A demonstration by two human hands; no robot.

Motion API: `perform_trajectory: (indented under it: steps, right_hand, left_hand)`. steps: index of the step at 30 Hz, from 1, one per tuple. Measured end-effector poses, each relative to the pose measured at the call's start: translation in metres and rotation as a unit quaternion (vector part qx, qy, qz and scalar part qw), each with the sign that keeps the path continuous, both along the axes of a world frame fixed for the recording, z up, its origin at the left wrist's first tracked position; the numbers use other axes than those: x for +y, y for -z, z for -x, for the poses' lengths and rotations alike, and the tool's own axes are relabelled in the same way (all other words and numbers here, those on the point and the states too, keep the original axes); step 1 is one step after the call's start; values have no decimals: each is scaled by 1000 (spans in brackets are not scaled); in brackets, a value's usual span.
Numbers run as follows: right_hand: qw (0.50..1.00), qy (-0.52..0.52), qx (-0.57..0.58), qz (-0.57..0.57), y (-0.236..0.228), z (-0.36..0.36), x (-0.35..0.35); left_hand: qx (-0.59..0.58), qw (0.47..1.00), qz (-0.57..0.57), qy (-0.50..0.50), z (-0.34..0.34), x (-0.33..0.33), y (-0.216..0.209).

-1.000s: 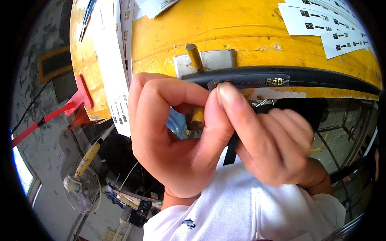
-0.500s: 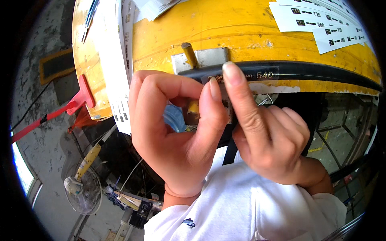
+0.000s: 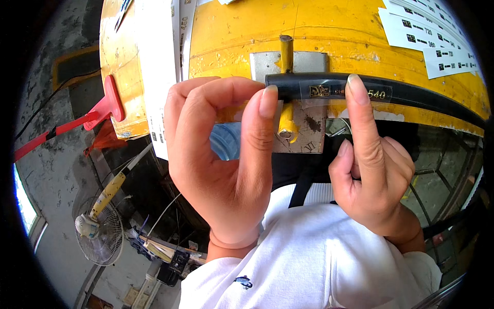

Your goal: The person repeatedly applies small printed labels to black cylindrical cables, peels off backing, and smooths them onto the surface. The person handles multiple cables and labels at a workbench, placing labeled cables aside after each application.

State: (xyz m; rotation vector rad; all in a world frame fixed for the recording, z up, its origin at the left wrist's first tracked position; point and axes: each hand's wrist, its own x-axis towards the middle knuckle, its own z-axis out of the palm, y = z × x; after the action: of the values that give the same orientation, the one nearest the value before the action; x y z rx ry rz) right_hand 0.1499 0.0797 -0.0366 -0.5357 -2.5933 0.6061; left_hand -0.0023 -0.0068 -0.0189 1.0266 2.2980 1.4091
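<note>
A long black tube [image 3: 337, 80] lies across the near edge of the yellow table, its right part curving away to the right. A clear label film [image 3: 329, 91] with gold print lies along its near side. My left hand [image 3: 221, 129] is closed, pinching the tube's left end between thumb and forefinger. My right hand [image 3: 373, 170] has its forefinger stretched out, the tip pressed on the film over the print. Its other fingers are curled, with the thumb apart and nothing in the grasp. Behind the tube stands a metal plate [image 3: 314, 62] with a yellow-painted peg [image 3: 286, 54].
White printed label sheets [image 3: 406, 36] lie at the far right of the yellow table [image 3: 236, 41]. More white paper strips [image 3: 157, 62] run down its left side. A red-handled tool [image 3: 105, 105] juts past the left edge. A fan [image 3: 100, 232] stands on the floor at lower left.
My right forefinger has slid right along the film, baring the print at its left. My left thumb and forefinger have moved from the film to the tube's end. The view has shifted slightly.
</note>
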Motion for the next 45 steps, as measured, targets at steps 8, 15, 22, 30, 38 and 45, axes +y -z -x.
perform_trajectory:
  steps: [8,15,22,30,38,45]
  right_hand:
    - [997,9,-68,-17,-8,11,-7]
    - [994,29,-101,-21,-11,-3,-2]
    - [991,62,-114,-23,-16,0,-10]
    - [986,102,-124,-49,-17,-6,-7]
    - [961,210,-34,-177,-14,-53,34]
    - [947,192,15,-258,-52,-79,35]
  left_hand:
    - [-8,999,-44,28,5,2,1]
    - [-20,999,-17,34,9,0,-4]
    - [-2,999,-22,42,9,0,0]
    - [-26,999,-26,2,3,4,-4]
    - [20,1000,-17,12,4,3,-6]
    - [-61,983,-145,100,-15,-15,-50]
